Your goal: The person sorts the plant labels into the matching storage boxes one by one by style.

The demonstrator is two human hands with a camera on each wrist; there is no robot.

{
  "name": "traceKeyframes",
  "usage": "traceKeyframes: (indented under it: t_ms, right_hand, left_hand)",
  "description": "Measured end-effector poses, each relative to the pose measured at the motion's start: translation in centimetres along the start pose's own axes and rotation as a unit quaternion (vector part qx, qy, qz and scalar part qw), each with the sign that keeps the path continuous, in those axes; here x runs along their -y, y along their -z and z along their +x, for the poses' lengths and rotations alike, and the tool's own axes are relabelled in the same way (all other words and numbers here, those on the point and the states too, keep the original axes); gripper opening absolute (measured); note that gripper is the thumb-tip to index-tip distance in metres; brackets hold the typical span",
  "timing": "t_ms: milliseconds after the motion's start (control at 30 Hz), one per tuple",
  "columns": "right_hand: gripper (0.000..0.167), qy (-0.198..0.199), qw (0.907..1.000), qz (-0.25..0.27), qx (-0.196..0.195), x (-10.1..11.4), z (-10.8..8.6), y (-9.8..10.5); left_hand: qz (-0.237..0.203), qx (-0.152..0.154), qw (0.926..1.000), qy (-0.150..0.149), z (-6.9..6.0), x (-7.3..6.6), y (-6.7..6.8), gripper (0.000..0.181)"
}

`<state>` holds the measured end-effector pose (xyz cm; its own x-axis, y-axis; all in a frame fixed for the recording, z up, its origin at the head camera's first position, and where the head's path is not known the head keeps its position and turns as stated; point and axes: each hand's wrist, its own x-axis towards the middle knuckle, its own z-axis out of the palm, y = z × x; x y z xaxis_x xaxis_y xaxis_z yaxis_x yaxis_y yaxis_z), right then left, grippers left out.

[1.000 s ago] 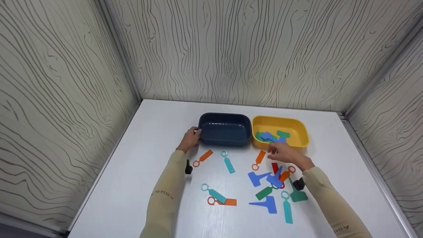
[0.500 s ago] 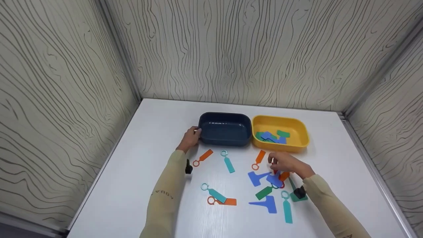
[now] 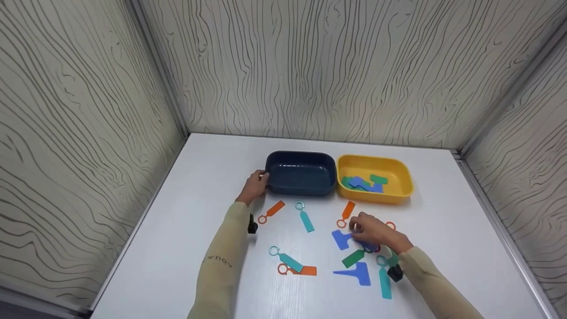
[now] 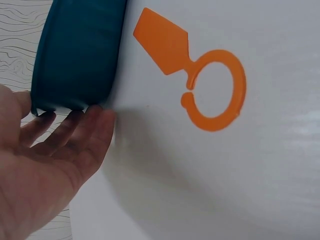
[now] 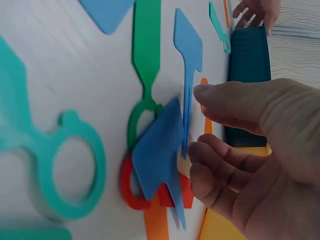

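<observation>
My left hand (image 3: pixel 254 186) grips the left end of a dark blue plastic box (image 3: pixel 301 190), thumb at the rim and fingers against the outer wall. My right hand (image 3: pixel 372 230) hovers over several overlapping plant labels, thumb and fingertips apart with nothing between them. Close to those fingertips is the stem of a blue T-shaped plant label (image 5: pixel 186 40). Beside it another blue T-shaped label (image 5: pixel 157 150) lies across red, orange and green ones, partly hidden by the hand in the head view.
A yellow box (image 3: pixel 401 195) holding green and blue labels adjoins the dark blue one. Orange ring labels (image 3: pixel 276 208) and turquoise ring labels (image 3: pixel 306 221) lie scattered in front. Another blue T-shaped label (image 3: pixel 363 274) lies nearer. Wood-patterned panels enclose the table behind and at both sides.
My right hand has come from the yellow box's front rim toward me and slightly left, down over the overlapping labels. The left hand stays at the dark blue box.
</observation>
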<state>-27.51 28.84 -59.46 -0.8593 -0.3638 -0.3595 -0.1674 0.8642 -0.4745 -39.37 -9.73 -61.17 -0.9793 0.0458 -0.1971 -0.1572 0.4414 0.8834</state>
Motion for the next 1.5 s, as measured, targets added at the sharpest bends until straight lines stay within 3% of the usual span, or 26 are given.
traceKeyframes:
  t_ms: [233,467,600,1000,1233,1500]
  right_hand:
    - [0.028,0.026,0.9996,0.011,-0.002,1.1,0.2,-1.3]
    - [0.045,-0.001,0.9993,0.018,0.034,2.2,0.4,-1.6]
    - [0.048,-0.007,0.9987,0.005,0.051,2.4,0.6,-1.4]
    - [0.049,-0.008,0.9982,-0.008,0.059,2.6,1.1,-1.3]
    - [0.045,0.019,0.999,0.005,0.041,2.6,1.4,-1.1]
    - [0.037,0.036,0.9992,0.009,0.014,2.6,1.6,-1.1]
  left_hand:
    - [-0.004,0.002,1.0,-0.001,-0.1,0.1,0.1,0.047]
    - [0.043,-0.016,0.9987,-0.019,0.0,0.0,0.1,0.047]
    - [0.039,-0.013,0.9991,-0.01,-0.1,-0.1,0.1,0.046]
    - [0.036,-0.006,0.9993,-0.008,-0.4,-0.4,0.2,0.047]
    - [0.04,-0.011,0.9991,-0.01,-0.2,-0.3,0.2,0.047]
    - [0.014,-0.019,0.9997,-0.012,-0.2,-0.1,-0.1,0.043]
